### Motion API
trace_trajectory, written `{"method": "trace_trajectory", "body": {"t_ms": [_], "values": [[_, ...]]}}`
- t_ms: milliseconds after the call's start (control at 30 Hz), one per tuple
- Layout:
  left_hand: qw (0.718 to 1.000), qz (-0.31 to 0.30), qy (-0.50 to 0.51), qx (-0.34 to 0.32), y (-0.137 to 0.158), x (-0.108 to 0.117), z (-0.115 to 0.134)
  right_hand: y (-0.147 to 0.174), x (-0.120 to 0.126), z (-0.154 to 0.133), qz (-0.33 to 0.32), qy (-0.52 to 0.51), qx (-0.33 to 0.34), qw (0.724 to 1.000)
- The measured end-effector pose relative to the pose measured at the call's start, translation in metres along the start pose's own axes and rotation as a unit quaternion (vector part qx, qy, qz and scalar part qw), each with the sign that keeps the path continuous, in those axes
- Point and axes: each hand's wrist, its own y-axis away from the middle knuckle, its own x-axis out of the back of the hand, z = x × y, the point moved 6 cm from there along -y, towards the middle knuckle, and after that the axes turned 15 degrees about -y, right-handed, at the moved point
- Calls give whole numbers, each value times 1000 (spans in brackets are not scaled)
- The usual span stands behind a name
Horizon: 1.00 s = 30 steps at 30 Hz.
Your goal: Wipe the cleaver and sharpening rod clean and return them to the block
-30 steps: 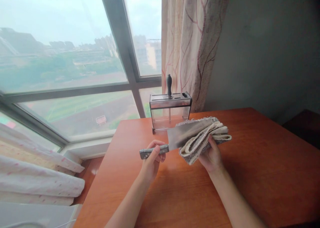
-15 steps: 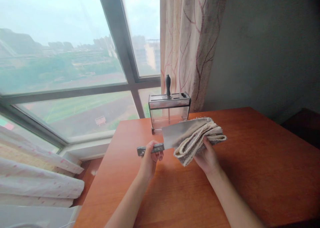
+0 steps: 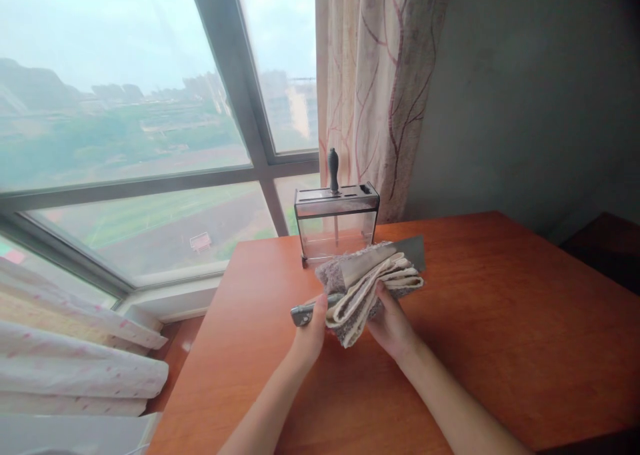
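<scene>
Cleaver (image 3: 413, 249), one, broad-bladed: held in the air above the table (image 3: 260, 402), its handle (image 3: 302, 315) pointing left and its squared far end projecting past the cloth on the right.

Cloth (image 3: 383, 288), one, grey and cream, bunched in several folds: blade lying between its layers, nearest folds touching the left thumb.

Left hand (image 3: 313, 332): closed round the handle, thumb laid along the top; remaining fingers mostly hidden. Right hand (image 3: 393, 325): gripping the cloth from below, thumb over the front folds; fingers behind out of sight.

Knife block (image 3: 337, 205), clear-sided, on the table just beyond the cloth; one dark-handled tool (image 3: 334, 168) upright in it.

Handling notes, by judgement: cutting edge probably the upper one, as the handle sits low against the blade; right fingers best kept under the folds, with full thickness between skin and steel. Left grip firm, to stop the blade twisting. Pressure light and even, strokes along the length. Loose fringe kept off the edge, where it could snag. Care at the exposed far corner.
</scene>
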Motion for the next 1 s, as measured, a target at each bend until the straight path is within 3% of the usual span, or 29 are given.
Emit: {"method": "trace_trajectory", "body": {"t_ms": [267,567,700,1000], "values": [[997,-54,24,-57,-10,7,7,-8,5,-36,47,-36,82,995],[993,-35,101,-53,-10,16,16,-9,3,-72,40,-54,159,985],[992,-20,114,-52,-7,13,11,-7,1,-63,36,-66,144,987],[995,-5,41,-91,0,-9,9,0,0,-12,6,-40,19,999]]}}
